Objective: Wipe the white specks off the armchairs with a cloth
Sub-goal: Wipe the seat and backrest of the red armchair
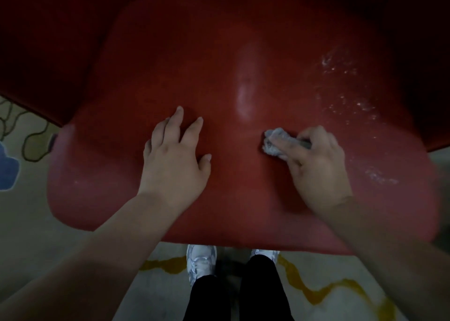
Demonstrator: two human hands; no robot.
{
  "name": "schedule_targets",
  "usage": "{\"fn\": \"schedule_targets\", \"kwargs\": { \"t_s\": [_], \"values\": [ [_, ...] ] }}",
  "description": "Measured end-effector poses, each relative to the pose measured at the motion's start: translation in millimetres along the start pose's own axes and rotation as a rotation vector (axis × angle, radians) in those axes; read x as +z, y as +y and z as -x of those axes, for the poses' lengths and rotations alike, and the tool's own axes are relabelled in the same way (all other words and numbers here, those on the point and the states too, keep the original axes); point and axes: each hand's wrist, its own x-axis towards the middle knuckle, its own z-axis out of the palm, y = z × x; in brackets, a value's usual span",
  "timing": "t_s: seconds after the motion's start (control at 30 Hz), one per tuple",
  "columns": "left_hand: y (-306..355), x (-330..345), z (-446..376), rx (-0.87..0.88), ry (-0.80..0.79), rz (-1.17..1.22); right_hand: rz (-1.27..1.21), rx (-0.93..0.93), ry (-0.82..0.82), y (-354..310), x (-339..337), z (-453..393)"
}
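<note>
Right hand (316,165) fingers clamp a crumpled grey cloth (280,142) on the glossy red armchair (219,65); left hand (175,160) fingers lie spread flat.

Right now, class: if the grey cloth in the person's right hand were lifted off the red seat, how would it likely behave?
The cloth is bunched and creased under the right hand, so it is probably soft and would droop, not hold shape. It looks small and thin, so likely light. Pushed along the glossy armchair, it should slide rather than roll.

Cloth (280,142) on armchair (219,53), specks (345,101) to its right.
</note>
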Motion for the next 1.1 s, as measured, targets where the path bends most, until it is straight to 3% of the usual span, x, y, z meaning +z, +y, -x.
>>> {"fn": "schedule_targets", "kwargs": {
  "t_s": [0.13, 0.23, 0.4, 0.6, 0.77, 0.97, 1.1],
  "values": [
    [29.1, 8.9, -13.6, 0.070, -0.016, -0.032, -0.062, 0.137, 0.036, -14.5, 0.5, 28.4],
    [46.2, 16.5, -22.4, 0.087, -0.047, -0.094, -0.100, 0.110, 0.006, -18.1, -1.7, 62.9],
    [60.5, 21.5, -35.0, 0.083, -0.042, -0.161, -0.044, 0.081, 0.032, 13.7, -8.7, 13.0],
    [72.3, 23.7, -42.0, 0.101, -0.028, -0.169, -0.089, 0.364, 0.190, 45.1, -17.0, 40.2],
    [84.1, 27.5, -46.4, 0.121, -0.036, -0.178, -0.124, 0.121, 0.075, 25.8, -14.3, 33.9],
    [92.1, 29.8, -60.0, 0.198, -0.007, -0.145, -0.081, 0.384, 0.239, 78.2, -22.3, 1.9],
    [97.8, 31.3, -68.6, 0.230, -0.006, -0.122, -0.160, 0.278, 0.188, 51.7, -15.1, 27.6]
  ]
}}
